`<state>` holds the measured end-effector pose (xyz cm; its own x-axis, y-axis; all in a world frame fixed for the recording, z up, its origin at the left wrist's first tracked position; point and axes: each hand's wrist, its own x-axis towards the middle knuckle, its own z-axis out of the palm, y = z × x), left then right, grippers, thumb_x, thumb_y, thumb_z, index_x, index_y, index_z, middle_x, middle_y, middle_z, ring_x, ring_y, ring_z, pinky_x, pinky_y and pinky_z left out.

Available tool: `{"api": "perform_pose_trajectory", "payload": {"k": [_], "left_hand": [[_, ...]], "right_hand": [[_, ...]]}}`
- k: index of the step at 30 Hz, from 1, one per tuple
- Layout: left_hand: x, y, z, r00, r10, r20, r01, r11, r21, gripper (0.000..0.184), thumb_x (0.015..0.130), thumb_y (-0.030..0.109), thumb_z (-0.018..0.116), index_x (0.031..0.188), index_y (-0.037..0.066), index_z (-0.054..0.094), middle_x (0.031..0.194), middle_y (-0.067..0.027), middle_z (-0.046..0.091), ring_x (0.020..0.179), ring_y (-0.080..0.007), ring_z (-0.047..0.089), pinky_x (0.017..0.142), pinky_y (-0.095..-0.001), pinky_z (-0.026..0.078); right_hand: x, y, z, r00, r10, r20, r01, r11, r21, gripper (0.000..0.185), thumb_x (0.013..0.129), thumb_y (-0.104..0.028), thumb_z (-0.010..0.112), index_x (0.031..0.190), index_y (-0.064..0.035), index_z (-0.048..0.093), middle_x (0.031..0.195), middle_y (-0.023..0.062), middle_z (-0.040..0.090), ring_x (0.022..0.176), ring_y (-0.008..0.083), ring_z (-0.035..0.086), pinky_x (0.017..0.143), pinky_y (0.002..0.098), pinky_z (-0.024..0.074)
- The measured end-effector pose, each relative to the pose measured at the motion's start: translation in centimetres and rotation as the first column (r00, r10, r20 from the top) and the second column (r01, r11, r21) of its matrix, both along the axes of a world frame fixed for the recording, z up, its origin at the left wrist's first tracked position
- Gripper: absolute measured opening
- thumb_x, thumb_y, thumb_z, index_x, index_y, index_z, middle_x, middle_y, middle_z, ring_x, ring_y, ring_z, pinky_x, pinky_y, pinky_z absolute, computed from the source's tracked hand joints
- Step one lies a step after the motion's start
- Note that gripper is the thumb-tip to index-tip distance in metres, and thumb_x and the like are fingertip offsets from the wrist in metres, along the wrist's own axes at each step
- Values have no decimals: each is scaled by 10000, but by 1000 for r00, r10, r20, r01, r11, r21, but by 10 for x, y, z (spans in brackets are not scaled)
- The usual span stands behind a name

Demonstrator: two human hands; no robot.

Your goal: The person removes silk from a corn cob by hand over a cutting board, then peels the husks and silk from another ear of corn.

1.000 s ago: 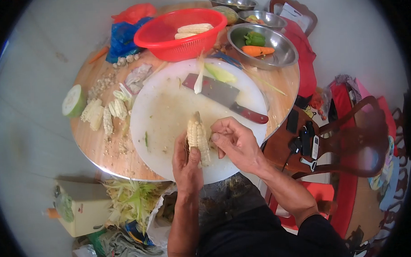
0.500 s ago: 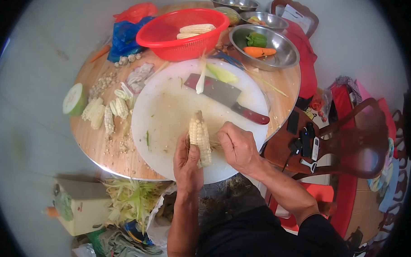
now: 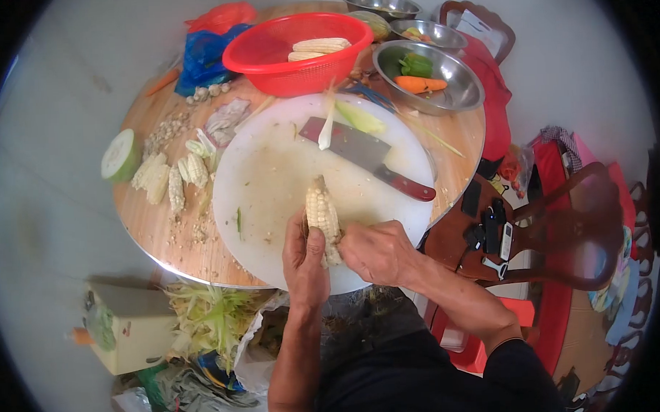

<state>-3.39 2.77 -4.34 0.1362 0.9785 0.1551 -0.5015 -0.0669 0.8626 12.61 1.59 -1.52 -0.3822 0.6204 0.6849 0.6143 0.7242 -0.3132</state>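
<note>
My left hand [image 3: 306,261] is wrapped round a peeled cob of pale corn [image 3: 321,210], its thumb across the kernels. The cob stands nearly upright over the near part of a round white cutting board [image 3: 264,186]. Curled tight, my right hand [image 3: 379,253] touches the lower right side of the cob; its fingertips are hidden, so what they pinch does not show. Beyond the cob, a cleaver [image 3: 350,148] with a red-brown handle lies on the board. A strip of pale husk [image 3: 327,126] rests over its blade, and a greener husk leaf [image 3: 361,118] lies behind.
A red basket [image 3: 245,64] holding corn cobs stands at the back. A steel bowl [image 3: 461,96] holds a carrot and a green pepper. Left of the board lie broken cobs [image 3: 154,179], garlic and a cut gourd [image 3: 121,156]. Husks [image 3: 210,312] fill a bag below.
My right hand has moved left and slightly down, from beside the cob to against its lower side. The left hand still holds the cob. The view has shifted slightly.
</note>
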Motion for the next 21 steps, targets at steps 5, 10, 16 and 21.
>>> {"api": "perform_pose_trajectory", "payload": {"k": [5,10,16,21], "left_hand": [[3,-2,-1,999,-22,25,22,1000,-6,483,1068,243,572,1445,-35,455,1348,-105,566,1243,-169,505,1088,-335,371],[4,-3,-1,999,34,-28,-32,998,44,459,1070,228,566,1434,-31,462,1352,-100,563,1241,-166,505,1082,-327,371],[2,-3,3,999,35,-39,-35,999,12,447,1079,240,545,1439,-12,463,1316,-94,587,1191,-169,542,1051,-338,416],[-1,-3,7,977,5,213,28,988,-153,404,1099,241,460,1424,2,470,1328,-133,597,1188,-228,591,1031,-379,470]], "right_hand": [[-6,-2,10,964,-226,-140,191,955,-226,160,909,-89,711,835,-44,577,703,114,603,564,311,622,493,395,483],[-12,9,8,966,-204,-156,192,978,-88,185,898,-96,730,822,-42,571,696,112,591,562,311,617,490,395,475],[-4,1,-2,997,2,-73,0,1000,22,136,888,-51,712,826,-35,591,661,101,527,537,305,587,482,390,468],[0,-7,-6,951,-249,-184,200,948,-249,105,912,-107,674,906,-52,586,732,133,617,663,339,654,535,440,498]]}}
